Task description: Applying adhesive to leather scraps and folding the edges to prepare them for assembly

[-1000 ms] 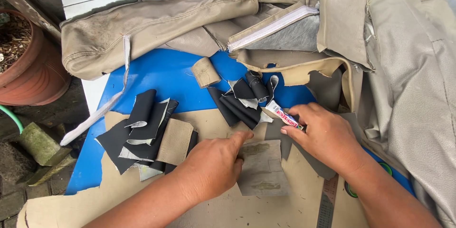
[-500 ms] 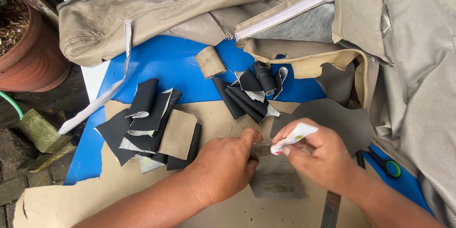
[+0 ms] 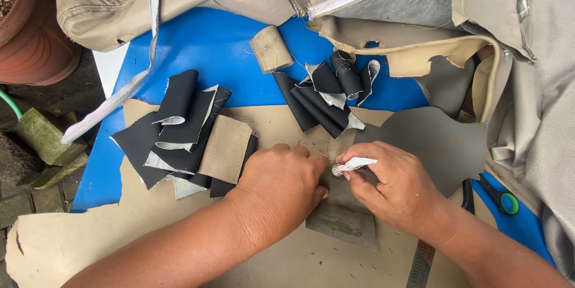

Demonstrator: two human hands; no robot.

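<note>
At far left a terracotta pot (image 3: 33,36) and a mossy block (image 3: 42,138) are seen on dark paving beside the blue table (image 3: 209,54). A pile of black and tan offcuts (image 3: 185,135) is stacked left of centre on a large tan sheet (image 3: 78,240), apparently set aside within reach. The left hand (image 3: 281,183) is pressed palm-down on a small grey patch (image 3: 341,219), fingers curled loosely with nothing gripped, evidently to pin the patch flat. Just right of it, the right hand (image 3: 392,186) is closed around a small squeezed tube (image 3: 353,165), pinched between thumb and fingers, nozzle aimed at the patch's far edge beside the left fingertips. A second cluster of black scraps (image 3: 326,99) and a tan roll (image 3: 271,48) lie farther off. A beige upholstery cover (image 3: 527,114) is draped across the far and right sides. A green-handled tool (image 3: 500,195) and a metal ruler (image 3: 422,264) lie near right.
</note>
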